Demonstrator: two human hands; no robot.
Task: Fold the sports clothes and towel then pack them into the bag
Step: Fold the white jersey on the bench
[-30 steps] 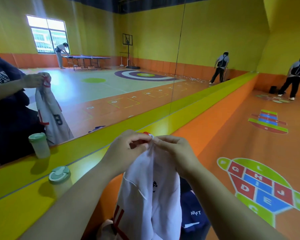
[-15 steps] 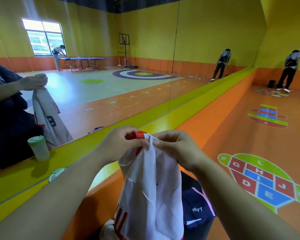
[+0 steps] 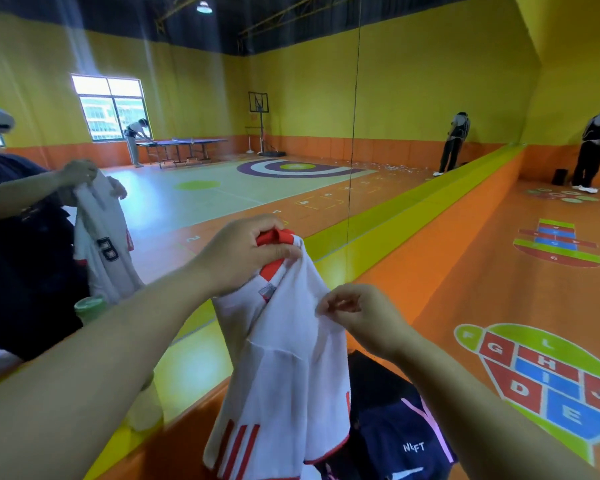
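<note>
A white sports jersey (image 3: 284, 368) with red trim and red stripes hangs in front of me. My left hand (image 3: 239, 254) grips its red collar at the top and holds it up. Lower and to the right, my right hand (image 3: 361, 317) pinches a fold of the white cloth at the jersey's edge. Under the jersey lies a dark navy garment (image 3: 399, 424) with pink piping and white lettering. No bag or towel shows in this view.
A yellow-green ledge (image 3: 388, 223) runs along a wall mirror (image 3: 187, 150) that reflects me and the hall. A pale cup with a green lid (image 3: 146, 407) stands on the ledge by my left forearm. Orange floor with a painted hopscotch (image 3: 548, 379) lies right; a person (image 3: 589, 147) stands far off.
My left hand has lifted the collar higher. My right hand has left the collar and dropped down the jersey's right edge, where it now pinches the cloth. The view has tilted up.
</note>
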